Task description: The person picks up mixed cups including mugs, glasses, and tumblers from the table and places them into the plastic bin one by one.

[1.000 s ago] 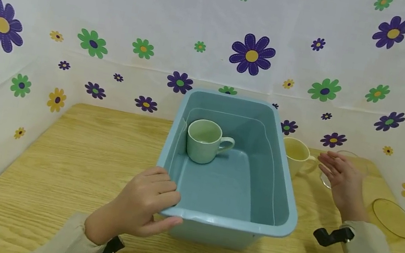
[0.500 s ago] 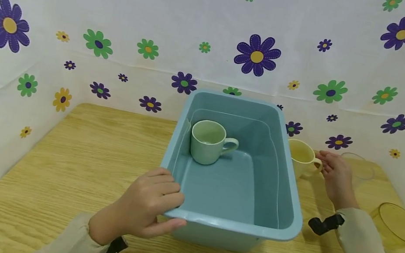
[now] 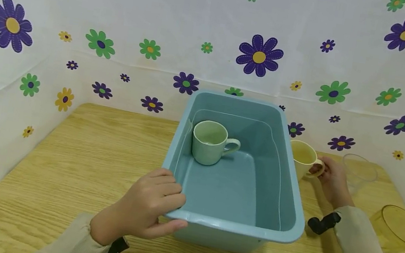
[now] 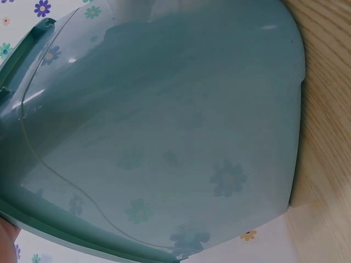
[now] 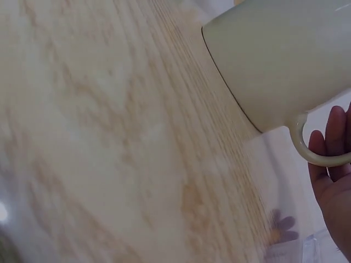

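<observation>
A light-blue plastic tub (image 3: 215, 195) stands on the wooden table. My left hand (image 3: 150, 204) grips its near left corner, thumb below the rim and fingers over it. In the left wrist view the tub's outer wall (image 4: 164, 131) fills most of the picture. Upright inside the tub, near its left wall, is a pale green mug (image 3: 206, 151). Right of the tub stands a pale yellow mug (image 3: 303, 165), partly hidden by the tub's side. My right hand (image 3: 334, 183) holds this mug's handle; in the right wrist view the fingers (image 5: 334, 134) curl through it.
Behind my right hand is a clear glass (image 3: 359, 169). An amber glass container (image 3: 394, 232) sits beside my right forearm. A white cloth with printed flowers (image 3: 203, 20) encloses the back and sides of the wooden table (image 3: 81, 160).
My right hand has moved left to the yellow mug and taken hold of its handle. The left hand has kept its grip on the tub; the head view has shifted slightly.
</observation>
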### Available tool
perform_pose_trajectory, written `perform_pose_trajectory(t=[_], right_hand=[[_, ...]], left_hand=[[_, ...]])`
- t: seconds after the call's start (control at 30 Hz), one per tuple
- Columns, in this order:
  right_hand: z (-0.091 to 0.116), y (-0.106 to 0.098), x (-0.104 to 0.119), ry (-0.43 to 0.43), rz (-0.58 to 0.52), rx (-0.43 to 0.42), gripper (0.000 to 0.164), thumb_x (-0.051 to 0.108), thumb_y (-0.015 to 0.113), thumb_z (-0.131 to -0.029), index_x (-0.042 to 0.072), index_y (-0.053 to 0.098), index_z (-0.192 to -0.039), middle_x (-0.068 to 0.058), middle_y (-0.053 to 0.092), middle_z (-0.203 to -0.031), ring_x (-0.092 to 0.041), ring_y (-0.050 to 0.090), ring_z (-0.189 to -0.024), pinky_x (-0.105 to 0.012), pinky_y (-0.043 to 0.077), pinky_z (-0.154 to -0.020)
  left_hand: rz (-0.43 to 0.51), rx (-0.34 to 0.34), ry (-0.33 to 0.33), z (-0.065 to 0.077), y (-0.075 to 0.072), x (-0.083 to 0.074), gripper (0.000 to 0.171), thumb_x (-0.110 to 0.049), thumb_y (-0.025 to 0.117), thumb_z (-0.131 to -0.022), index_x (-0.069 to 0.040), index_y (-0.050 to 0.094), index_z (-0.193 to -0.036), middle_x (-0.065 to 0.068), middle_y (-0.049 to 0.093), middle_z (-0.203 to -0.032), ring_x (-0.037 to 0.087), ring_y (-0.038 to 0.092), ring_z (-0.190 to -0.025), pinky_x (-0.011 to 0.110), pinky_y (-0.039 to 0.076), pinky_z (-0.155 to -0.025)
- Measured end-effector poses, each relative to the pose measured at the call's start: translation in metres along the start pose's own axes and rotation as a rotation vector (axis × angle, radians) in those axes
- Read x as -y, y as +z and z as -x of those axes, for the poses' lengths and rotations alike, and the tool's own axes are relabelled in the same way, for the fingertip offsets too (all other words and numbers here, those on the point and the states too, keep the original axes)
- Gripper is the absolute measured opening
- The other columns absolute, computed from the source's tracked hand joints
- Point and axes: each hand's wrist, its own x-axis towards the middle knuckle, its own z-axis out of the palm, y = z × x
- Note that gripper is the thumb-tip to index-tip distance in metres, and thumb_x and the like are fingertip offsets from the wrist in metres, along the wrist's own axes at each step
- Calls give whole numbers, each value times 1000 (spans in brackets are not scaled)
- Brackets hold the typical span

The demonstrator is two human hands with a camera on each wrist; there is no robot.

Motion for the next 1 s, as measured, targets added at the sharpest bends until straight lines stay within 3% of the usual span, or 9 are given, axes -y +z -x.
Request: perform_pose_trajectory(t=[0.17, 0.4, 0.63, 0.9, 1.0], right_hand=[[-3, -2, 0, 28, -5, 19, 42, 18, 30, -103, 9, 57, -73, 2, 56, -64, -10, 52, -61, -21, 49, -66], [-2, 0, 3, 154, 23, -14, 47, 32, 32, -102, 14, 51, -64, 5, 48, -57, -10, 42, -54, -21, 44, -63], [-1, 4, 6, 189, 75, 38, 55, 36, 26, -103, 14, 47, -57, 5, 44, -51, -13, 36, -50, -22, 45, -65], [-3, 1, 6, 188, 324, 109, 52, 42, 30, -101, 16, 53, -63, 6, 50, -54, -9, 49, -55, -21, 48, -68], [-1, 0, 6, 201, 349, 166, 51, 43, 33, -100, 16, 52, -61, 6, 50, -55, -9, 51, -58, -19, 49, -70]], left_hand=[[1, -1, -1, 1, 0, 0, 45, -40, 36, -98, -15, 44, -61, -5, 35, -53, 8, 35, -51, 26, 39, -63], [8, -7, -1, 0, 1, 0, 45, -40, 37, -98, -15, 44, -61, -5, 35, -53, 8, 34, -51, 26, 38, -62], [7, -7, -2, -1, 1, 0, 45, -40, 36, -98, -15, 43, -61, -5, 35, -53, 8, 35, -51, 26, 38, -62], [9, -14, -3, -1, 1, 0, 45, -40, 37, -98, -15, 42, -61, -4, 34, -53, 9, 34, -51, 27, 38, -63], [9, -14, -5, 0, 2, 0, 45, -40, 37, -98, -15, 42, -62, -4, 34, -53, 9, 34, -51, 27, 39, -63]])
